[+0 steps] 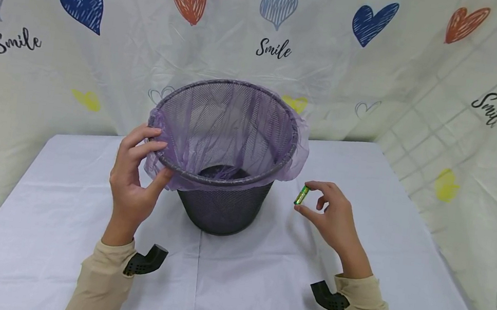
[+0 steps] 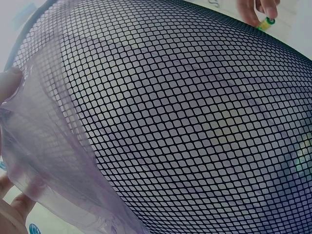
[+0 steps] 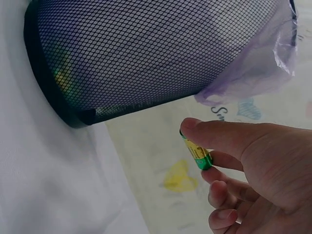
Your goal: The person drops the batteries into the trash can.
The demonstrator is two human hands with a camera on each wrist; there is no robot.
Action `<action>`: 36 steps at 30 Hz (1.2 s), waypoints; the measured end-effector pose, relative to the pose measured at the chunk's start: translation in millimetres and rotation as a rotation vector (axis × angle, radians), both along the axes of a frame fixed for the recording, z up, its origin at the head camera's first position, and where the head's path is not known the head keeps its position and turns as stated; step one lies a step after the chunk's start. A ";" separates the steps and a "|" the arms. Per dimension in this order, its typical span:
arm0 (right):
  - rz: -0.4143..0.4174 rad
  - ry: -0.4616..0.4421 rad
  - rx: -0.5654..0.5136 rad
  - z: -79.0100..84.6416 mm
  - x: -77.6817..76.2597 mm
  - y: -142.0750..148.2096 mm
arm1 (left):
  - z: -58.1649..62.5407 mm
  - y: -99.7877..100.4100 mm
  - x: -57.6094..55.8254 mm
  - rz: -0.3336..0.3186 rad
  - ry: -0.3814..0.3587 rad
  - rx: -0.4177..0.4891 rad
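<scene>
A black mesh wastebasket (image 1: 223,211) stands upright, tilted slightly towards me in view, lined with a thin purple plastic bag (image 1: 295,155) folded over its rim. My left hand (image 1: 134,190) grips the rim on its left side, fingers over the edge and thumb outside. Between thumb and index finger, my right hand (image 1: 334,214) pinches a small green and yellow battery (image 1: 301,195) to the right of the basket, apart from it. The right wrist view shows the battery (image 3: 197,152) held by its two ends. Through the mesh there, a blurred green-yellow patch (image 3: 61,75) shows low in the basket.
A white cloth covers the table (image 1: 232,287). Behind it hangs a pale curtain (image 1: 225,43) printed with hearts and "Smile", which also runs along the right side. A black wrist mount (image 1: 147,260) sits on the left sleeve, another mount (image 1: 329,297) on the right sleeve.
</scene>
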State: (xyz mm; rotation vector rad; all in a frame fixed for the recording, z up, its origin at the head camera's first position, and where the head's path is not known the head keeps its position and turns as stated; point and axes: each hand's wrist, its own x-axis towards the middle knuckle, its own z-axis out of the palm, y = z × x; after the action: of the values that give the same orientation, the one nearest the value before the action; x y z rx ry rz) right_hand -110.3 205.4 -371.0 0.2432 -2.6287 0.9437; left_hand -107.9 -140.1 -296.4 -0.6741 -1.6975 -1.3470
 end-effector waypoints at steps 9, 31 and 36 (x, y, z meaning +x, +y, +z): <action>-0.004 0.017 0.007 10.5 3.1 -2.8 | -0.1 -0.3 -1.5 -0.004 0.010 0.011; 0.003 0.098 -0.009 25.3 4.8 -3.4 | -5.3 -3.0 -5.3 -0.028 0.024 0.026; 0.003 0.116 -0.012 30.9 6.9 -4.6 | -16.9 -9.2 -13.3 -0.028 0.021 0.020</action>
State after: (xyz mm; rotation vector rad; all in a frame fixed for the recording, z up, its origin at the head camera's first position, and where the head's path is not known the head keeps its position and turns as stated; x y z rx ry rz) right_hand -103.5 200.8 -340.2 0.2894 -2.5170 0.9180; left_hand -121.3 -149.3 -313.2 -0.7000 -1.6611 -1.3700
